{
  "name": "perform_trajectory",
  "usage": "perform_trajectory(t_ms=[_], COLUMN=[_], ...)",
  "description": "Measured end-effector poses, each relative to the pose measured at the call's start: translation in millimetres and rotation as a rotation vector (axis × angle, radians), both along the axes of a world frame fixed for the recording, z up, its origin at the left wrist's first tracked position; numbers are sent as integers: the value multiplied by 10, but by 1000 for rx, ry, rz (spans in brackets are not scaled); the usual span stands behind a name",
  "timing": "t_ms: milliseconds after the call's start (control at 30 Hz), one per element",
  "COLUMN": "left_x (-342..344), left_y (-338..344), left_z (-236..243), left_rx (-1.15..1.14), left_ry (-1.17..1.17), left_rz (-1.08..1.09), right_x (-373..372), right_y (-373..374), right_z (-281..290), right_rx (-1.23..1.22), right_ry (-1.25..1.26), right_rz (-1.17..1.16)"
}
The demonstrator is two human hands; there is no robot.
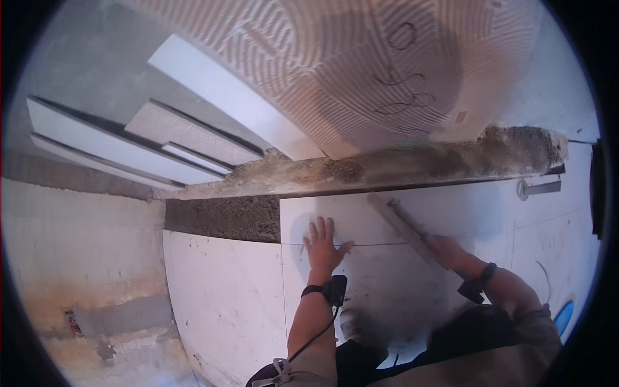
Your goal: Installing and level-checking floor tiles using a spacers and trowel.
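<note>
Resting palm-down with fingers splayed, a person's left hand (325,246) lies open and empty at the seam between two white tiles, its fingertips on the far tile (467,214) and its wrist over the near tile (380,271). To the right, the right hand (446,250) curls closed around the grip of a long flat trowel (405,227), which slants from far left to near right over the same seam; whether its blade touches the tiles cannot be told. A dark mortar strip (222,217) borders the far tile's left end. At the far side stands a panel (387,64) combed with ridged adhesive.
</note>
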State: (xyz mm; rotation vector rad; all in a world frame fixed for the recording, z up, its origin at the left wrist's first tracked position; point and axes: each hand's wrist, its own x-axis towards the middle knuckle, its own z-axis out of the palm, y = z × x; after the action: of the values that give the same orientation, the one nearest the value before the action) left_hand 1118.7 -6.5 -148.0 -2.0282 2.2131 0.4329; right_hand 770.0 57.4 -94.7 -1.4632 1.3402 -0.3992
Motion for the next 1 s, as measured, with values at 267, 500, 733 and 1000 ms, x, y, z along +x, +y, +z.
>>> perform_trajectory(t_ms=[267,500,733,1000], left_x=[70,106,34,90], left_y=[-38,2,-32,-45], left_z=[-44,-100,-81,-95], left_rx=[9,-5,58,54], left_ry=[-21,-6,12,-9], left_rz=[26,12,-3,3], right_x=[297,402,368,443], right_y=[-105,-131,-73,-97], right_z=[-33,-18,-310,120], right_rx=[105,192,136,335], right_ry=[2,56,201,101], right_rz=[-104,-19,64,-74])
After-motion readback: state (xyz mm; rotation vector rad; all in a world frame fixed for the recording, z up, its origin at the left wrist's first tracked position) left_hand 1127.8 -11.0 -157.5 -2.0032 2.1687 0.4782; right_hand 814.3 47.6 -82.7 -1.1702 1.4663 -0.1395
